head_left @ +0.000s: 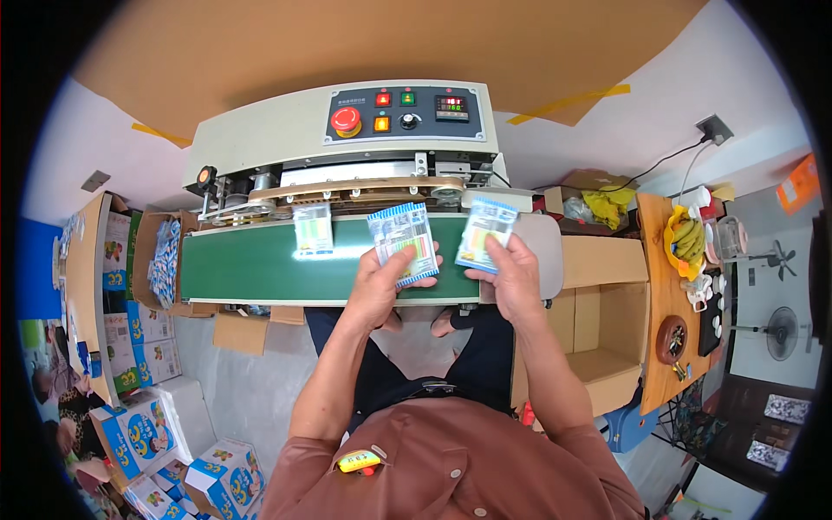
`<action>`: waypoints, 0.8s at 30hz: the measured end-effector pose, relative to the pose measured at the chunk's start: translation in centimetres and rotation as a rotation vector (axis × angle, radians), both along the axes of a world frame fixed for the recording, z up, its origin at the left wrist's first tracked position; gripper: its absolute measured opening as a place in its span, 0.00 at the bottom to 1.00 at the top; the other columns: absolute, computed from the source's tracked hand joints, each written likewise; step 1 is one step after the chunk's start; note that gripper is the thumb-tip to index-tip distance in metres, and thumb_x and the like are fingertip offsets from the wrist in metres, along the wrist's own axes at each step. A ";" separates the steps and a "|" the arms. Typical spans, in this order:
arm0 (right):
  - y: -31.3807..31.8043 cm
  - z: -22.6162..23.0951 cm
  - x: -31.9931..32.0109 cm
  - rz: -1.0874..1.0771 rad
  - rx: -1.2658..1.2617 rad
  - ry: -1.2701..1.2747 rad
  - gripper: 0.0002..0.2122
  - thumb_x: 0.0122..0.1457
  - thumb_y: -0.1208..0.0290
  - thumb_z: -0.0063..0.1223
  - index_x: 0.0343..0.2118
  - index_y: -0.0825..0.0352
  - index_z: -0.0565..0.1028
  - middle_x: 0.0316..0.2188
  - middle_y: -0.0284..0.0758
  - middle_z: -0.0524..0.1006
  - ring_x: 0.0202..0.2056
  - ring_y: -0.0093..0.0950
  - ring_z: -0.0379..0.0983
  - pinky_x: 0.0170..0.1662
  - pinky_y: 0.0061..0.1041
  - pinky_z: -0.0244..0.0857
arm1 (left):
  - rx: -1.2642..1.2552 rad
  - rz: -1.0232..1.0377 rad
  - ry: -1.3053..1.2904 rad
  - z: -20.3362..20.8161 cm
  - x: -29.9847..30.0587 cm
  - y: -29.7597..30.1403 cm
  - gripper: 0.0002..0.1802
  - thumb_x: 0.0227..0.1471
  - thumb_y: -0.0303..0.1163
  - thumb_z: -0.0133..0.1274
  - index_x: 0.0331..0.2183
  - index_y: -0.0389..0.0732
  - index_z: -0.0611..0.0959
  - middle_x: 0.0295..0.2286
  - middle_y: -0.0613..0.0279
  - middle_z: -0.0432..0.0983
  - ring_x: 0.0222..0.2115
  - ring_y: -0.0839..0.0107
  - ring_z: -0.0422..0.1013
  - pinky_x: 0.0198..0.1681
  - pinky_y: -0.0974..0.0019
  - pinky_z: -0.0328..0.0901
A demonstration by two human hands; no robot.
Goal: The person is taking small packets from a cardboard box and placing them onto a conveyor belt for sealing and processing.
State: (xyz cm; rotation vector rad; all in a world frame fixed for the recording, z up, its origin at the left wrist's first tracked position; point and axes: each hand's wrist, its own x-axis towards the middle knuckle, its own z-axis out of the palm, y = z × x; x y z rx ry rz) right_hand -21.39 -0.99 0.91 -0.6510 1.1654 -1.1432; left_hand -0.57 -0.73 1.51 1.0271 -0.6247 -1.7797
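Observation:
My left hand (381, 282) grips a small blue-and-white printed packet (404, 238), its thumb across the front and fingers behind. In my right hand (513, 273) is a similar packet (485, 227), pinched near its lower edge and tilted, its top close to the right end of the sealing band. Both packets are held over the green conveyor belt (243, 267) of a band sealing machine (260, 139). Further left, a third packet (313, 232) hangs with its top edge at the machine's brown band (347, 186) and its body over the belt.
The machine's panel has a red stop button (345, 120). An open carton (160, 269) of packets stands at the belt's left end. An open cardboard box (607, 321) sits at right, beside a wooden table (656, 347) with bananas (687, 238). Printed boxes (227, 477) fill the lower left.

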 end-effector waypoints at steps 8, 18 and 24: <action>-2.5 -0.5 0.1 0.138 0.079 -0.026 0.14 0.66 0.68 0.47 0.50 0.71 0.71 0.45 0.39 0.76 0.44 0.29 0.76 0.44 0.32 0.75 | -0.006 0.045 -0.138 -0.6 1.2 0.3 0.18 0.56 0.30 0.56 0.47 0.32 0.77 0.39 0.55 0.79 0.33 0.69 0.78 0.29 0.70 0.77; -3.7 -0.2 4.7 0.218 0.120 -0.286 0.15 0.66 0.68 0.48 0.51 0.71 0.70 0.45 0.38 0.77 0.45 0.29 0.75 0.49 0.35 0.73 | 0.054 0.146 0.056 -0.3 1.3 0.5 0.18 0.55 0.28 0.57 0.47 0.32 0.77 0.39 0.55 0.79 0.34 0.68 0.78 0.30 0.70 0.78; -0.2 -0.2 3.6 0.306 -0.002 -0.037 0.12 0.65 0.70 0.48 0.47 0.70 0.73 0.42 0.37 0.78 0.42 0.28 0.77 0.44 0.31 0.76 | -0.037 0.021 -0.127 -1.4 -0.5 0.6 0.18 0.58 0.32 0.53 0.47 0.32 0.76 0.40 0.53 0.78 0.36 0.65 0.78 0.32 0.69 0.78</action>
